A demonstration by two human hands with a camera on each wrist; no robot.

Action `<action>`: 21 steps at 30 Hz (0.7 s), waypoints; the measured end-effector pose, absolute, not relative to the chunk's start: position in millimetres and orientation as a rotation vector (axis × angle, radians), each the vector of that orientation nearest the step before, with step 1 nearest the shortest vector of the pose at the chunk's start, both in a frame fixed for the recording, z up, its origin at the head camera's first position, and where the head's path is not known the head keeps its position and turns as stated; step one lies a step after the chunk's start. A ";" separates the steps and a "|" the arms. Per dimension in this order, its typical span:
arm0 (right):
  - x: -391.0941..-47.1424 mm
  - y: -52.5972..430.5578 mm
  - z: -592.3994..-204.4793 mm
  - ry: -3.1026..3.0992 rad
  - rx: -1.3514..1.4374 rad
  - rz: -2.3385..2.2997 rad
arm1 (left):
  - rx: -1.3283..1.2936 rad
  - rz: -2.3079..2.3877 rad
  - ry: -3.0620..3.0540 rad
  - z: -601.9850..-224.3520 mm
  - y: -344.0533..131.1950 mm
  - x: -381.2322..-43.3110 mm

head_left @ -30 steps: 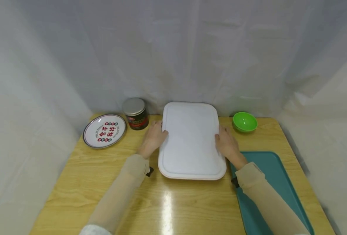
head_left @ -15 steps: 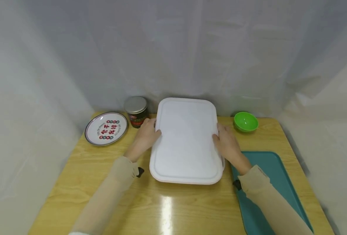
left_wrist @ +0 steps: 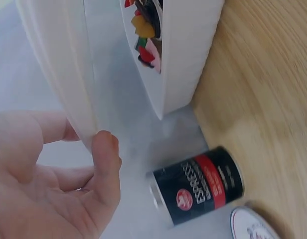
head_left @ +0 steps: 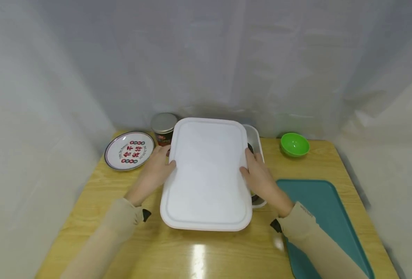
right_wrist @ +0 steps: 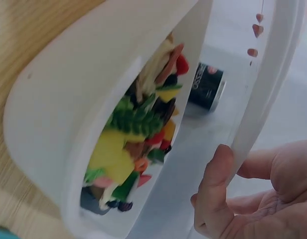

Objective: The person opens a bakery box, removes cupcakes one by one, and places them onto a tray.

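White lid (head_left: 206, 178): smooth, matte, rounded rectangle, shallow groove inside the rim; you have it between both hands, well toward the far edge of the bench (head_left: 164, 255). Your left hand (head_left: 153, 172) pinches its left edge, thumb against fingers; your right hand (head_left: 262, 178) pinches the right edge the same way. Wrist views show the lid clear of the white box (right_wrist: 54, 109), a deep, round-cornered one standing on the wood-grain bench by its far edge, partly below your right hand in the head view. Inside, jumbled pieces (right_wrist: 111, 157), yellow, leafy green, red. Near the far-left corner of the bench, a glossy white plate (head_left: 130, 151), dark-rimmed, red Chinese characters; just beside it, a dark can (left_wrist: 198, 186), metal-topped, red band, "ESPRESSO" legible across the wrist views. Round green bowl (head_left: 295, 145), shiny, near the far-right corner; flat teal tray (head_left: 314, 205) along the right edge.
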State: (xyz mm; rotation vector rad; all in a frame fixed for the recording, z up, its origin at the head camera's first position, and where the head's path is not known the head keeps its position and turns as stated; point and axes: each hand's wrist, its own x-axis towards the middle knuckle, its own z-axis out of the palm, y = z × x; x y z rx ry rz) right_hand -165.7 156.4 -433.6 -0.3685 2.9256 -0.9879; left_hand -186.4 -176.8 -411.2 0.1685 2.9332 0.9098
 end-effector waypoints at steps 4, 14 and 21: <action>-161.6 143.5 -431.8 2.892 -0.380 -1.015 | 0.145 0.896 2.929 -404.8 -188.3 -180.1; -156.9 113.3 -430.4 2.826 -0.352 -1.091 | 0.124 0.831 2.949 -399.3 -219.3 -167.7; -153.2 92.3 -427.2 2.869 -0.389 -1.089 | 0.135 0.808 2.972 -400.8 -241.0 -163.2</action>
